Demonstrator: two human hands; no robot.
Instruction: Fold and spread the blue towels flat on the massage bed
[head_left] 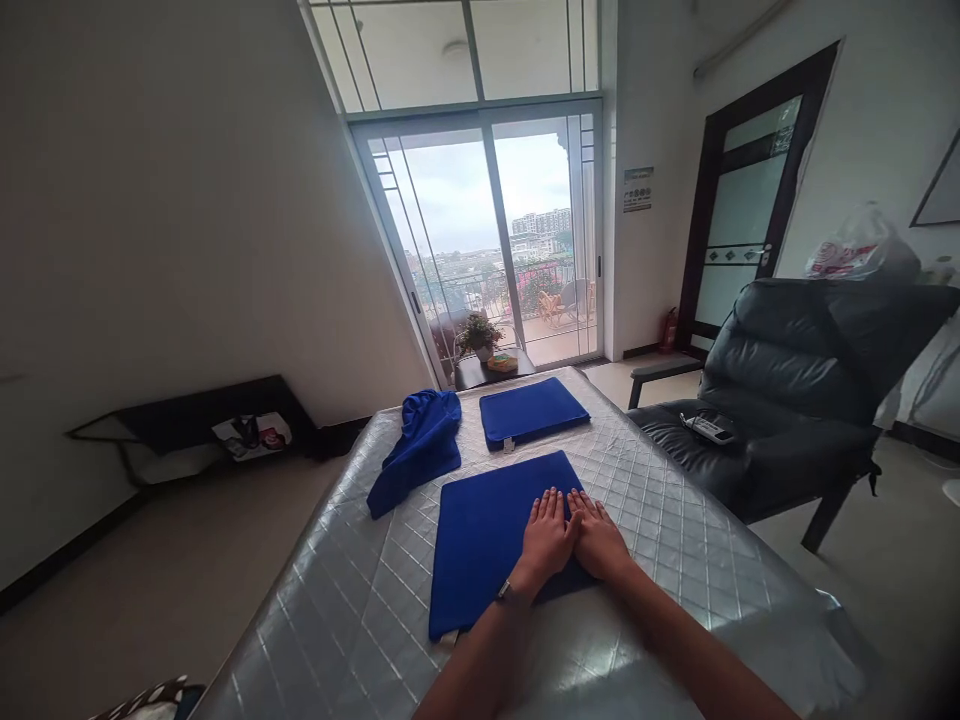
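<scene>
Daylight from the sliding glass doors (499,240) falls across a mattress (322,590) with a silvery quilted surface, which spreads out from the wearer; a dark armchair (795,345) stands off to its right. Near the wearer, a flat blue cloth piece (476,540) lies on the quilting, directly under both hands and reaching well out to their left. Foreshortening makes it look close to square, so I cannot say which way its long axis runs. Most of its bare area lies left of the hands, and its near left corner, where a pale tag (448,638) pokes out, is the part farthest from them on the near side.

Its right edge passes beneath the right hand (600,540), which is the nearer one to that side; the left hand (549,532) rests just inside, closer to the middle of the cloth. Both lie palm down, fingers extended toward the doors, with the thumbs meeting between them. Neither grip is closed: each hand is spread flat on the fabric, holding nothing. Forearms come in from the bottom of the view and converge, the left wrist wearing a band (503,590).

Beyond the fingertips lies a folded blue piece (534,412), apart from the near one, and a crumpled blue cloth (421,445) sits to its left.
</scene>
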